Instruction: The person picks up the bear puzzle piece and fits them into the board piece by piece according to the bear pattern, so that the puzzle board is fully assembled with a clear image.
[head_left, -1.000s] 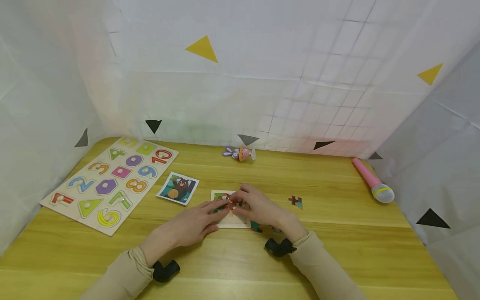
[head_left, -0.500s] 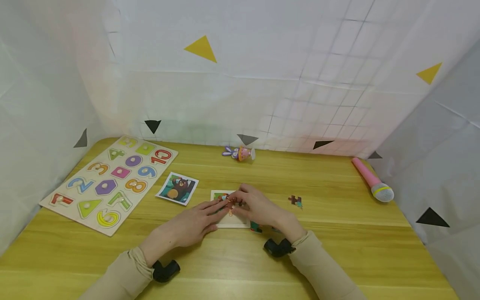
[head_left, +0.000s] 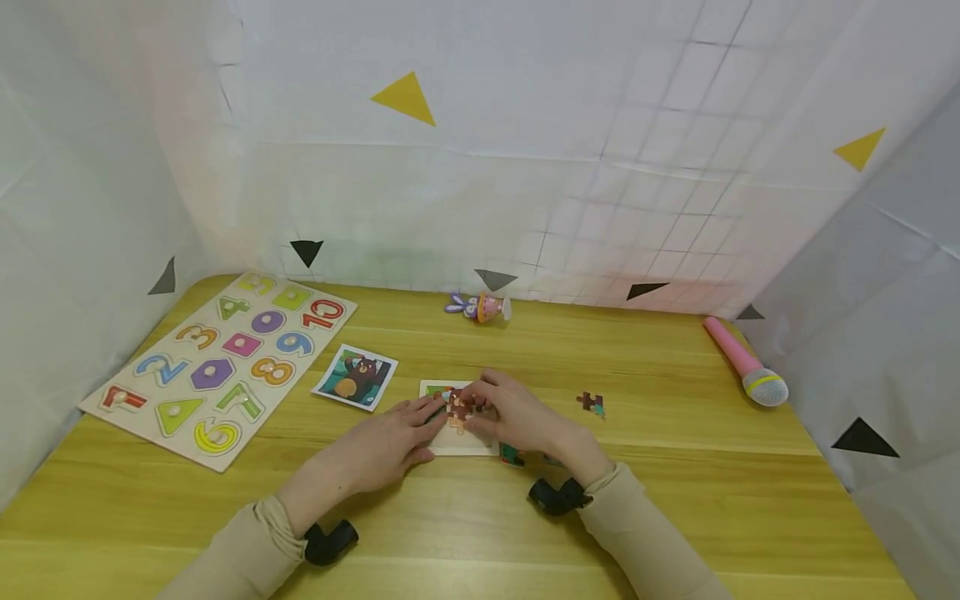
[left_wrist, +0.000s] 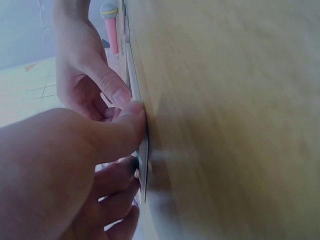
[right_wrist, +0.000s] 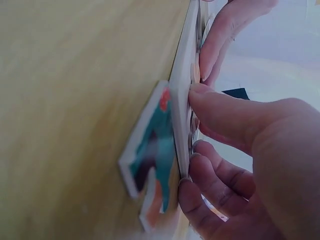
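Left hand (head_left: 386, 450): fingers stretched fairly straight over the left part of the puzzle tray, tips by the brown pieces, thumb at the near edge; probably laid so to steady the tray.
Right hand (head_left: 525, 417): fingers curled, thumb and forefinger seemingly pinching at the brown pieces; the grip looks suited to fine adjustment.
Wooden table (head_left: 450, 533): flat support under everything, leaving both wrists low.
Number board (head_left: 183, 445): lies slanted at the far left, well apart from the hands, presumably out of use.
Pink microphone (head_left: 738, 354): on its side by the right edge, likewise aside.
Puzzle tray (head_left: 472, 448): flat between the hands, where both reach it easily.
Bear card (head_left: 356, 377): face up beyond the left hand, likely within sight as a reference.
Rabbit figurine (head_left: 480, 308): lying down near the back curtain.
Brown pieces (head_left: 459, 410): on the tray, partly hidden by fingers.
Teal piece (head_left: 512, 455): just beside the tray's right edge, handy for the right hand.
Loose piece (head_left: 592, 403): farther right, apart from the tray.
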